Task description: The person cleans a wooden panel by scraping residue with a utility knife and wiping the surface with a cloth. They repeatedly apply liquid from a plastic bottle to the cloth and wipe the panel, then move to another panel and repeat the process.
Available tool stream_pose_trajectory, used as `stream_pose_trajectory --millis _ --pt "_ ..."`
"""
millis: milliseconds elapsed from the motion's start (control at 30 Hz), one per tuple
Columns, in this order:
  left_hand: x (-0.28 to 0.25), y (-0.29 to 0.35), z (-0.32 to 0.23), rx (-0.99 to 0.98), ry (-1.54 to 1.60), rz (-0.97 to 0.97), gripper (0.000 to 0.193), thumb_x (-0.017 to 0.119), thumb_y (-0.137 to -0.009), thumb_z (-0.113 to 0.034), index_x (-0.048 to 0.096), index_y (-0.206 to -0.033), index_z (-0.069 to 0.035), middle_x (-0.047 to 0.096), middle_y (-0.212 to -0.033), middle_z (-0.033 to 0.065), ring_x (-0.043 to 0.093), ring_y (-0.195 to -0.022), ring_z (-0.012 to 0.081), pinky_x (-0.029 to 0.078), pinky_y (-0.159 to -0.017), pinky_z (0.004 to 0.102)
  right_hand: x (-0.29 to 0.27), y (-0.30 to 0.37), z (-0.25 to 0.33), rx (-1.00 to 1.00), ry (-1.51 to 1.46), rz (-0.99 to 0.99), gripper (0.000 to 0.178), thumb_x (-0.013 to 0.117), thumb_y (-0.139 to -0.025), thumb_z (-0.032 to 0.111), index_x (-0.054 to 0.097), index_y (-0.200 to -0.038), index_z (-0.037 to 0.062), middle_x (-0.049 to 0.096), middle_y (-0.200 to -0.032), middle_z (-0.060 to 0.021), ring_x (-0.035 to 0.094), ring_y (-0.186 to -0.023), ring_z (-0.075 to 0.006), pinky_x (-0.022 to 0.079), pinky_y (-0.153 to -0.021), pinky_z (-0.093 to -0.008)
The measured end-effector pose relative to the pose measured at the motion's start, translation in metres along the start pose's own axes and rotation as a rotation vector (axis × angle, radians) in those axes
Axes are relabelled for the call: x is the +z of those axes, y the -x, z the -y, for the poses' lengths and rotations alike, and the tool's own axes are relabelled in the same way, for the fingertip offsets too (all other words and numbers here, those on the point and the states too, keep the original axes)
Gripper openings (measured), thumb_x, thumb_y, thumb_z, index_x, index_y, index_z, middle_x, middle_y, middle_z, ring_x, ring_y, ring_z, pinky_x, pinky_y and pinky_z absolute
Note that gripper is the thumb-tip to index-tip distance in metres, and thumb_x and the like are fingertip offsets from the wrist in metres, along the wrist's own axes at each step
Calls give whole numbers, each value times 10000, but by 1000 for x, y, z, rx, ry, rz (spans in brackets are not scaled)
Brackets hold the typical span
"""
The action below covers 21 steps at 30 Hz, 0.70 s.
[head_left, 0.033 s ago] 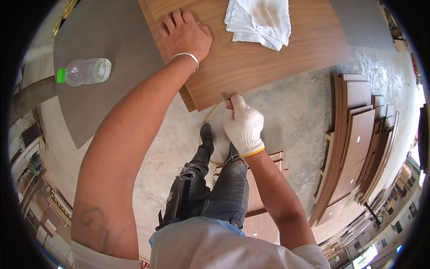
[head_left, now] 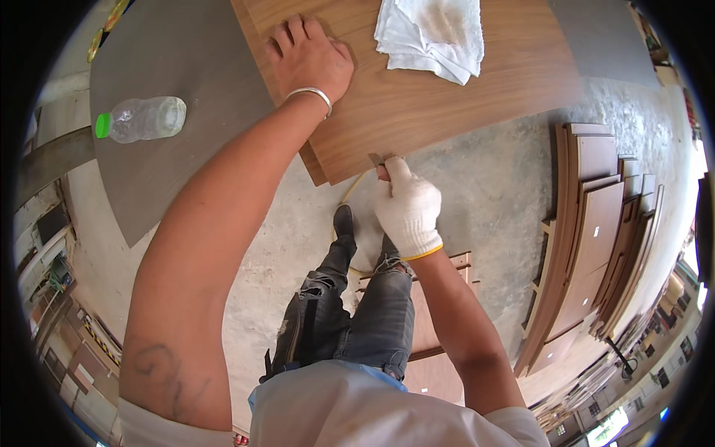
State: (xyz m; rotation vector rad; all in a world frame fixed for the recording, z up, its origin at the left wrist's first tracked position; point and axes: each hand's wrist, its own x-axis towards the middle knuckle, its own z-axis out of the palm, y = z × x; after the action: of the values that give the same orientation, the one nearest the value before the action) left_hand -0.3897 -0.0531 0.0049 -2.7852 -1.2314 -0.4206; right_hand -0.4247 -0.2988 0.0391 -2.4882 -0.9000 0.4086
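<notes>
My bare left hand (head_left: 311, 63), with a silver bracelet at the wrist, presses down on a wood-grain board (head_left: 447, 97), fingers apart and slightly bent. A white knitted glove covers my right hand (head_left: 408, 203), which is closed at the board's near edge. Between its thumb and fingers sticks out a small, flat, greyish blade-like piece (head_left: 375, 159), touching or very close to that edge; most of it is hidden in the grip. A folded white cloth (head_left: 432, 37) with a brown stain lies on the board, right of my left hand.
On the grey tabletop (head_left: 149, 186) at left lies a clear plastic bottle (head_left: 145, 119) with a green cap. Another board shows beneath the top one. Stacked brown panels (head_left: 585, 246) lean at right. A pale hose (head_left: 350, 190) runs on the concrete floor near my feet.
</notes>
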Motion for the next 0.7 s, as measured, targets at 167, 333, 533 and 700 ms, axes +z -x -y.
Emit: stream_pose_trajectory --millis 167,333,533,700 --pt "-5 1 0 -8 -8 22 500 543 -952 -286 549 -1366 -6 520 -1456 148 444 -1372 344 315 -1164 534 -10 -7 -12 45 -68 -43 113 672 -858 132 635 -965 134 687 -681 -139 699 -632 -366 538 -593 -491" --pt "-32 -1 -10 -33 19 61 563 545 -931 -254 541 -1438 -10 522 -1503 191 421 -1443 362 298 -1227 512 8 7 6 -45 -25 -37 96 682 -857 133 627 -935 118 652 -621 -135 674 -574 -365 515 -543 -493" --pt "-30 0 -8 -15 40 43 578 572 -897 -281 543 -1393 15 543 -1449 183 438 -1402 357 306 -1205 507 16 13 12 -95 -95 -41 70 663 -866 102 619 -916 123 659 -638 -127 665 -564 -357 508 -526 -476" --pt "-25 2 -1 -41 37 23 566 581 -889 -277 555 -1372 16 540 -1453 190 431 -1408 361 302 -1203 516 11 11 15 -65 -25 -48 76 668 -880 115 618 -936 118 669 -645 -126 675 -580 -352 514 -550 -466"
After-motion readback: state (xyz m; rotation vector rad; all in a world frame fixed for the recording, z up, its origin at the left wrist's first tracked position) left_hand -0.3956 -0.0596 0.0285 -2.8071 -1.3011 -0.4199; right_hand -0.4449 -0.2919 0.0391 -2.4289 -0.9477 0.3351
